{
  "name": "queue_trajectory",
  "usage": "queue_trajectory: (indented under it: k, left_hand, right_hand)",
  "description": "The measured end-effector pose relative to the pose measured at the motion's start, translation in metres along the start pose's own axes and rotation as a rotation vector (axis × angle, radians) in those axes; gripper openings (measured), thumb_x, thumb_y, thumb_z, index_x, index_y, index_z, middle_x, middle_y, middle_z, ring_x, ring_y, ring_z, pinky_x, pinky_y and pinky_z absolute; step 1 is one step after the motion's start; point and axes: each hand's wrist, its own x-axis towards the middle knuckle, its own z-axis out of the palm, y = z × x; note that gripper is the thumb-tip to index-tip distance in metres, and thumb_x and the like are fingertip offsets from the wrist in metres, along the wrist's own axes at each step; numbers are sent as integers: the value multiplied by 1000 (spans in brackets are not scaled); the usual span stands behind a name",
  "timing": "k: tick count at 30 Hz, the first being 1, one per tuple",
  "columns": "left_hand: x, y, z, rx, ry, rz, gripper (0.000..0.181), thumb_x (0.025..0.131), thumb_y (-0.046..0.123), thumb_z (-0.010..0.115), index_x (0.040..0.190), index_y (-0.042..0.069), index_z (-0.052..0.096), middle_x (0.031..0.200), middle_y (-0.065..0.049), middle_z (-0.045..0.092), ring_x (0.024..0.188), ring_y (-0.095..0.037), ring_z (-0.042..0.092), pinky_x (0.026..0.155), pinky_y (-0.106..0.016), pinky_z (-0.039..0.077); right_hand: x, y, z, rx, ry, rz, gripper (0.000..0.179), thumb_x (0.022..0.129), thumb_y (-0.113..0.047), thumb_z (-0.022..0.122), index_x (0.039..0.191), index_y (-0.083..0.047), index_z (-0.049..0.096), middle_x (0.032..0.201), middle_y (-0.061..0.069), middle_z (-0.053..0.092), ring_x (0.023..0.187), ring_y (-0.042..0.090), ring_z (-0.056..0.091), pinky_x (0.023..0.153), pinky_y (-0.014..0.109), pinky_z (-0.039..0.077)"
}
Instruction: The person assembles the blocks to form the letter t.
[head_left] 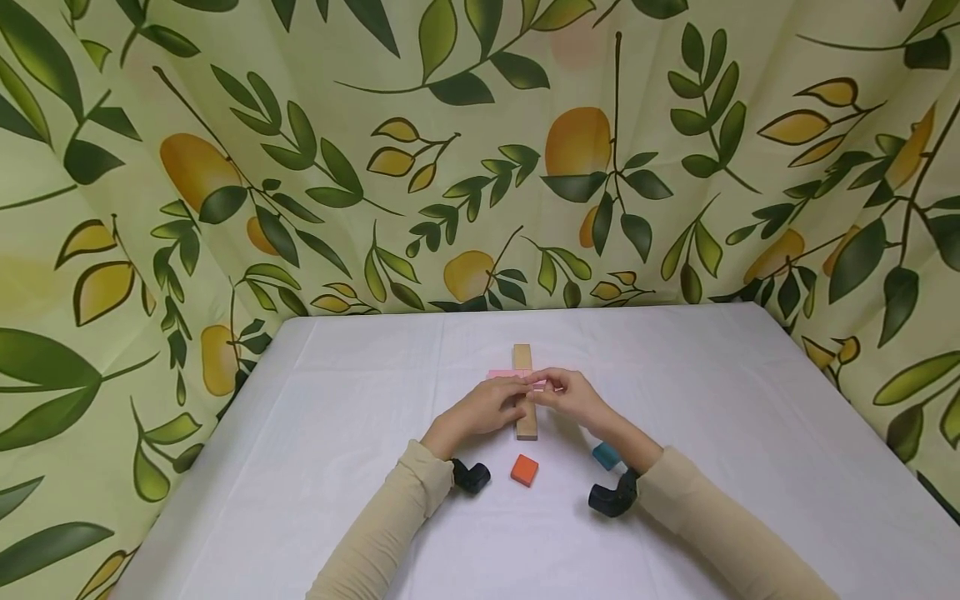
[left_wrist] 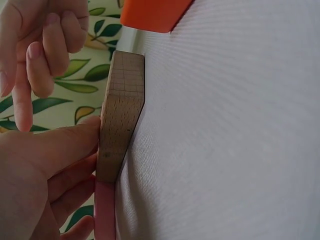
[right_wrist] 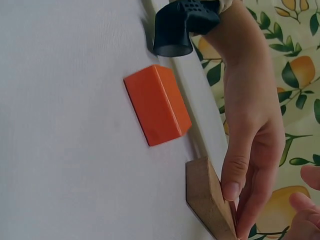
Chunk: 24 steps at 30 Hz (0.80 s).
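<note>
Light wooden block (head_left: 527,429) lies lengthwise on the white cloth, and wood also shows beyond a pink block (head_left: 507,373) set crosswise to it. My left hand (head_left: 487,406) reaches over from the left; in the left wrist view its thumb touches the wooden block (left_wrist: 120,117), with the other fingers beside the pink block (left_wrist: 104,210). My right hand (head_left: 573,398) comes from the right, fingertips close to those of the left over the pink block. In the left wrist view the right hand (left_wrist: 47,45) has loosely bent fingers with nothing between them.
An orange block (head_left: 525,470) lies nearer me, between the forearms. By the right wrist is a teal block (head_left: 606,455), partly hidden by the arm. Black wrist cameras (head_left: 613,497) hang below both cuffs. A leaf-and-fruit patterned curtain (head_left: 465,208) surrounds the table's far side.
</note>
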Motion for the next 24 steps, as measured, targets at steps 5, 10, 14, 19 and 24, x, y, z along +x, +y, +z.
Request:
queue_trajectory:
  k: [5, 10, 14, 19, 24]
  left_hand:
    - [-1, 1, 0, -8, 1, -8, 41, 96, 21, 58, 134, 3, 56, 142, -10, 56, 136, -26, 49, 116, -41, 38]
    - [-2, 2, -2, -9, -8, -29, 40, 96, 21, 58, 134, 7, 57, 146, -11, 51, 138, -26, 47, 117, -41, 37]
    - [-3, 3, -3, -9, -8, -26, 40, 96, 19, 58, 133, 5, 57, 146, -11, 51, 139, -27, 46, 117, -42, 37]
    - [-2, 3, -3, -4, -13, -21, 41, 96, 19, 57, 133, 3, 56, 144, -12, 53, 138, -27, 47, 118, -42, 36]
    - [-3, 4, -4, 13, -12, -21, 40, 96, 19, 57, 133, 3, 56, 144, -12, 53, 138, -27, 47, 117, -42, 36]
  right_hand:
    - [-5, 2, 2, 9, 9, 13, 34, 87, -16, 66, 118, 0, 64, 73, -2, 44, 75, 14, 43, 58, 19, 36]
    - [-11, 6, 4, -2, 4, -1, 33, 87, -15, 66, 117, 0, 64, 72, -2, 44, 75, 14, 42, 60, 20, 35]
    - [-17, 6, 6, -3, -12, -27, 33, 86, -16, 67, 115, 0, 65, 71, -3, 44, 73, 12, 43, 59, 20, 35]
    - [-25, 8, 7, -11, -44, -44, 34, 86, -18, 67, 115, 0, 66, 70, -3, 44, 69, 9, 42, 56, 18, 33]
    - [-34, 10, 8, -5, -87, -59, 33, 88, -17, 67, 115, 1, 65, 69, -4, 43, 62, 5, 39, 53, 17, 30]
